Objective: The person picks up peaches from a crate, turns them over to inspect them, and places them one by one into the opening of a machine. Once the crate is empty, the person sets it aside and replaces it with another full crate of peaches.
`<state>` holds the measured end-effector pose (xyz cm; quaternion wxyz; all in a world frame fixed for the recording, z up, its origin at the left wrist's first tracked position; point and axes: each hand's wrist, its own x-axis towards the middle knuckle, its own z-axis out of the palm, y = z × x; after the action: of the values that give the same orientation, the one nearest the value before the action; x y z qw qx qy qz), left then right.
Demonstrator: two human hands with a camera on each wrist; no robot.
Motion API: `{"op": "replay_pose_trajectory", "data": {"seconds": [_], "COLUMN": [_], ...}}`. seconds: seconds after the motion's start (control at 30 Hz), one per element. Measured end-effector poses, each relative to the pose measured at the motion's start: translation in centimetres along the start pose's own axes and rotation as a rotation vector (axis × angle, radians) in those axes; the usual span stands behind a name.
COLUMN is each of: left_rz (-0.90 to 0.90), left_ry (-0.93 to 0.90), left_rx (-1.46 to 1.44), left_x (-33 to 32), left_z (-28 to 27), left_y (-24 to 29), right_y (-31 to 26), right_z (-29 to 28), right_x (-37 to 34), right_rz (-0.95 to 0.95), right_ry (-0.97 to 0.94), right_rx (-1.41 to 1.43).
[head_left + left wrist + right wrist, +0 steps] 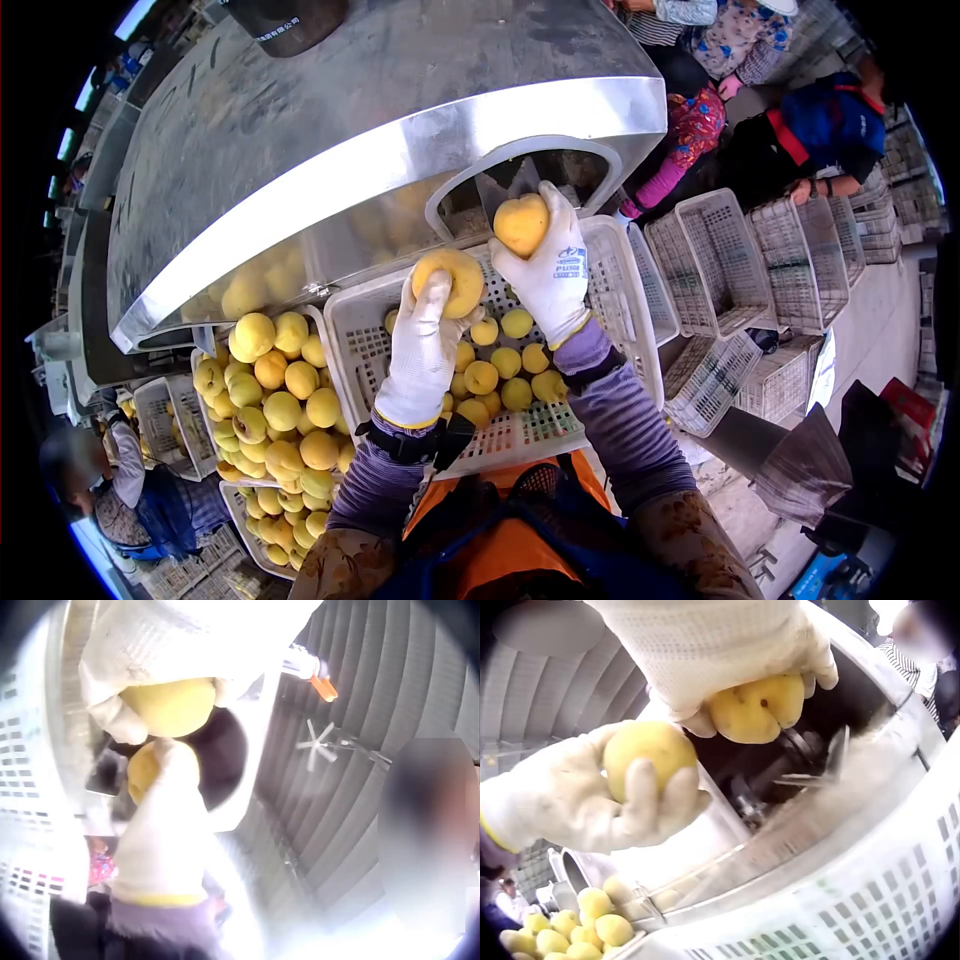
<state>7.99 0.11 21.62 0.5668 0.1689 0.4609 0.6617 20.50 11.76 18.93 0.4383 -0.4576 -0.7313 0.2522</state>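
Note:
My gloved left hand (413,365) grips a yellow peach (455,285), thumb across its top, over the white crate (350,345). In my gloved right hand (555,270) is a second yellow peach (521,226), held right at the rounded opening of the metal machine (480,145). From the right wrist view, this peach (754,712) shows a cleft and a small dark stem pit. Metal blades (835,754) stand inside the opening, just beyond it. Loose peaches (515,393) lie in the crate below my hands.
On the left, two crates hold heaps of yellow peaches (283,410). Stacked white crates (715,260) stand to the right, where a person in dark blue (830,125) handles one. More people are at the upper right, and another person (130,490) is at the lower left.

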Motion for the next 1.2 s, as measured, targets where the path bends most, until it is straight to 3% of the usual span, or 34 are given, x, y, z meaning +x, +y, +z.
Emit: {"op": "replay_pose_trajectory", "data": {"seconds": [0.07, 0.33, 0.43, 0.5, 0.57, 0.6, 0.63, 0.7, 0.8, 0.9, 0.93, 1.03, 1.07, 1.1, 1.17, 1.2], "left_rz": [-0.093, -0.158, -0.18, -0.167, -0.178, -0.17, -0.16, -0.127, -0.094, -0.03, -0.038, -0.163, -0.224, -0.272, -0.302, -0.313], "left_ry": [0.005, -0.049, -0.065, -0.102, -0.11, -0.106, -0.097, -0.09, -0.115, 0.139, 0.149, 0.265, 0.27, 0.301, 0.247, 0.195], "left_rx": [0.003, -0.257, -0.213, -0.232, -0.257, -0.266, -0.28, -0.311, -0.355, -0.167, -0.073, 0.106, 0.15, 0.254, 0.824, 1.11], "left_x": [-0.6, 0.0, 0.5, 1.0, 1.5, 1.7, 1.9, 2.1, 2.1, 2.0, 1.9, 1.2, 1.1, 0.8, 1.6, 2.1], "left_z": [-1.5, -2.8, -2.2, -2.0, -1.4, -1.0, -0.8, 0.2, 0.3, -2.3, -4.0, -8.2, -9.2, -9.0, -10.0, -10.9], "left_y": [-0.8, -0.5, -0.2, -0.4, -0.3, -0.3, -0.5, -0.7, -1.1, -2.5, -3.7, -7.6, -8.8, -9.3, -11.3, -13.1], "right_y": [2.4, 3.1, 2.4, 1.7, -0.5, -2.1, -2.6, -4.2, -3.9, -1.5, 0.5, 3.2, 2.5, 2.2, 1.3, -0.1], "right_z": [1.6, 3.7, 3.8, 2.7, 0.3, -1.6, -2.2, -1.8, -1.2, 0.4, 1.7, 4.5, 4.4, 4.4, 3.3, 1.9], "right_x": [0.8, 4.7, 6.4, 7.5, 6.1, 4.5, 1.5, -2.8, -3.4, -0.9, -0.1, 3.7, 5.1, 5.8, 7.9, 9.0], "right_rz": [-0.104, -0.007, -0.115, -0.15, -0.103, -0.105, -0.192, -0.114, 0.003, -0.03, -0.062, -0.175, -0.084, -0.15, -0.307, -0.075], "right_ry": [0.024, -0.03, 0.097, 0.0, 0.044, -0.04, -0.029, -0.147, -0.053, 0.026, 0.077, 0.168, 0.085, 0.163, 0.135, -0.203], "right_rx": [-0.24, -0.162, -0.111, -0.256, 0.073, 0.154, 0.053, 0.06, 0.074, -0.135, -0.217, -0.334, -0.26, -0.263, -0.305, -0.297]}}
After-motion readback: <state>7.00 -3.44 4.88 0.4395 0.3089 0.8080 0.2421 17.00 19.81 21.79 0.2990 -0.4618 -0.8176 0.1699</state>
